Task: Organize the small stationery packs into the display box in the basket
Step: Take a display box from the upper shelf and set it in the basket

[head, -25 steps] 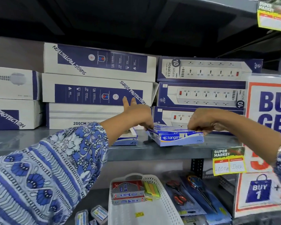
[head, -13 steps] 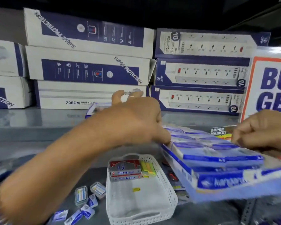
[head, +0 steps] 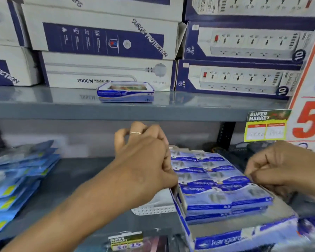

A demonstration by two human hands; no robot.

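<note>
Left hand: my left hand [head: 144, 160] is at the left wall of the display box [head: 225, 237]; thumb and forefinger are pinched on that cardboard edge, while the other fingers [head: 135, 130] curl up loosely above, one with a thin ring.
Right hand: my right hand [head: 280, 170] is at the box's right side, fingers curled in together at the edge; whether they truly clamp the wall I cannot tell, the tips being tucked under.
Display box: blue and white open tray, tilted with its front wall nearest me, held between my two hands.
Stationery packs: the small blue packs [head: 213, 180] lie in overlapping rows inside the box, directly between my fingertips, the nearest stack just below and right of my left thumb.
Basket: a white perforated basket [head: 155, 206] shows under my left hand, below and behind the box's left wall; I cannot tell whether the box touches it.
Second box: a similar small box [head: 125, 93] sits on the upper shelf [head: 44, 110], well above my left fingers.
Left of my fingers: a blurred stack of blue packets [head: 16, 179] on the lower shelf, well apart.
</note>
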